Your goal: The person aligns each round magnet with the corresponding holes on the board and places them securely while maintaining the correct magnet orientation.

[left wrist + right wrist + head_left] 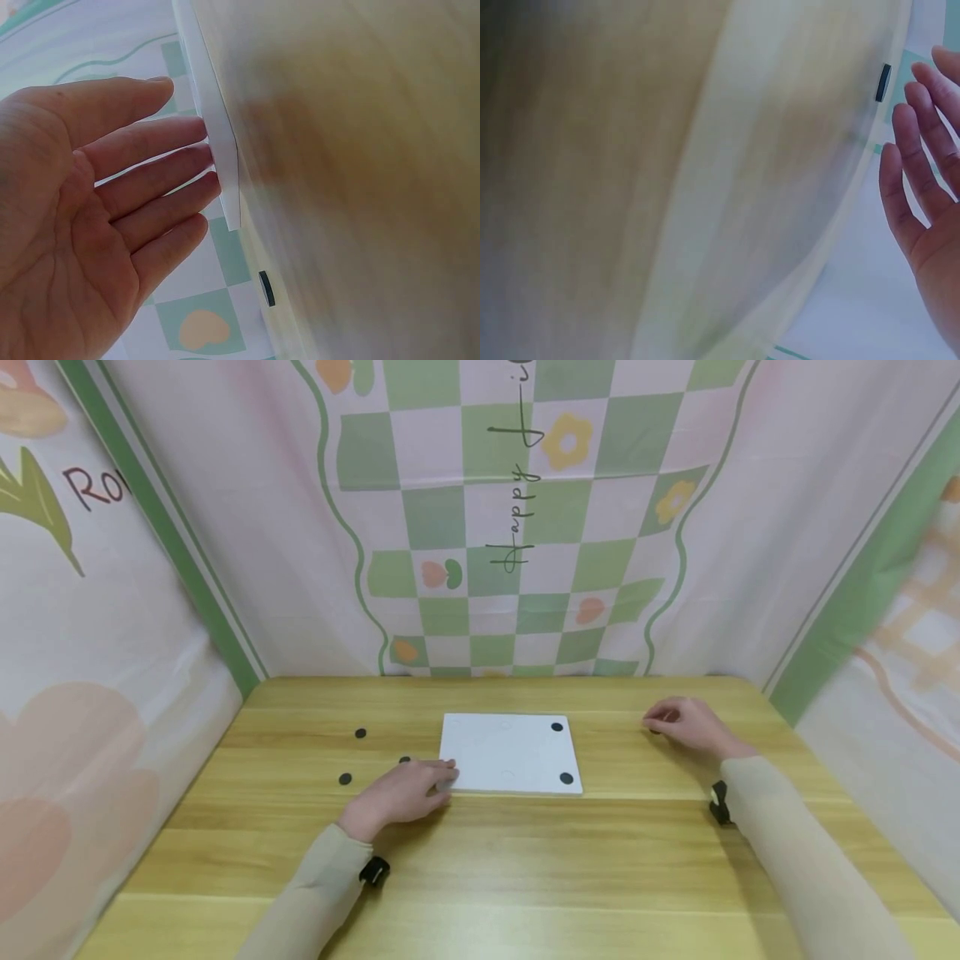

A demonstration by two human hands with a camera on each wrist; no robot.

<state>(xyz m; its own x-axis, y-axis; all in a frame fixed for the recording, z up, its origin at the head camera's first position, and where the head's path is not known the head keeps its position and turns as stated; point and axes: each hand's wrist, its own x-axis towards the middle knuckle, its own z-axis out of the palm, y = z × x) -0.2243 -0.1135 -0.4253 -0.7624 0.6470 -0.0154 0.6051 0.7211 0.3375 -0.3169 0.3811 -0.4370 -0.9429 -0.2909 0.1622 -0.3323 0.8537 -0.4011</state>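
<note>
A white rectangular board (510,752) lies flat on the wooden table. It bears a black disc (557,727) near its far right corner, another black disc (566,778) near its front right corner, and faint circle outlines elsewhere. My left hand (408,791) rests its fingertips at the board's left edge; the left wrist view shows those fingers (165,163) nearly straight. To the right of the board, my right hand (690,727) hovers over a loose black disc (656,731). In the right wrist view its fingers (904,142) are extended, fingertips close to that disc (883,82).
Left of the board lie more black discs: one at the back (361,733), one further forward (345,778), and one (405,760) partly hidden behind my left hand. A patterned cloth (502,527) hangs along the table's far edge, with more cloth on both sides.
</note>
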